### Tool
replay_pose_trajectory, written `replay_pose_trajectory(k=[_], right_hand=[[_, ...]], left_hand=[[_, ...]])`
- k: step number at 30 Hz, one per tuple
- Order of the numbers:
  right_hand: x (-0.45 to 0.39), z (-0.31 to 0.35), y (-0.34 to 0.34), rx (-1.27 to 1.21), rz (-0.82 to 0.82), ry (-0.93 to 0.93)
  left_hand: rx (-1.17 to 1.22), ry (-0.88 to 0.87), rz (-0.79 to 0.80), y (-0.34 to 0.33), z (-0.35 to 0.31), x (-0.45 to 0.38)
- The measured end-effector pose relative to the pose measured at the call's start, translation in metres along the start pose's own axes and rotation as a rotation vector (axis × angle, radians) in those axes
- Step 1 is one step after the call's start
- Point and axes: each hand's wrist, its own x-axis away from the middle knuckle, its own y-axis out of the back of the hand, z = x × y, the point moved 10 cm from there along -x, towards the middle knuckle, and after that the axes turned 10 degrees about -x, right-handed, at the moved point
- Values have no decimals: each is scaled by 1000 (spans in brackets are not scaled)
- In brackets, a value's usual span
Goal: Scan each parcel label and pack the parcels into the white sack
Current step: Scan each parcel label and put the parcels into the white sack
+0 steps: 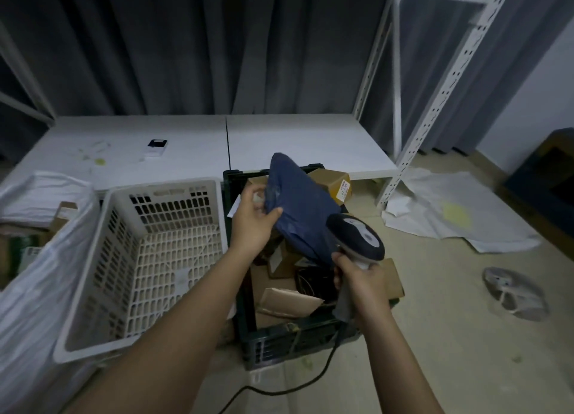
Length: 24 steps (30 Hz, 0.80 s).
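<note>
My left hand [253, 217] grips the edge of a dark blue soft parcel bag [302, 205], held tilted above a dark green crate [279, 339]. Several brown cardboard parcels [334, 183] lie in that crate. My right hand [362, 278] holds the grey handle of a barcode scanner [357, 236], whose dark head sits just right of the blue parcel's lower end. The scanner's black cable [310, 379] trails down to the floor. The white sack [34, 258] stands open at the far left with a few parcels inside. No label shows on the blue parcel.
A white slatted basket [93, 289] stands between sack and crate, holding nothing. Behind runs a low white shelf board [192, 152] with a small dark device [157, 144]. A white rack post [435, 102] rises at right; white sheeting [450, 211] and a crumpled bag [512, 292] lie on the floor.
</note>
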Motion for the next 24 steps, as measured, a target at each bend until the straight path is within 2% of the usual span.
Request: replay_pose_trajectory(k=[4,8,13,15,17,20,22,24], right_hand=[[24,32,-11,-13,17,130],[66,64,-43,-4,114,273],[130,71,-111,120,323,397],[159,69,-133,221,342,453],[189,72,-154,262,351,533],[218,76,-182,230,387,532],[227,75,-202,195,430,475],[234,70,-221,139,489,394]], left_hand=[[8,-96,-46,29,-40,7],[-39,-135,-153,72,-70,32],[-89,-28,-298,142,-75,71],[-35,35,-344,177,-70,89],[86,85,-347,210,-65,106],[165,90,-294,260,-62,131],[29,75,-327,305,-55,148],[-237,70,-423,354,-44,165]])
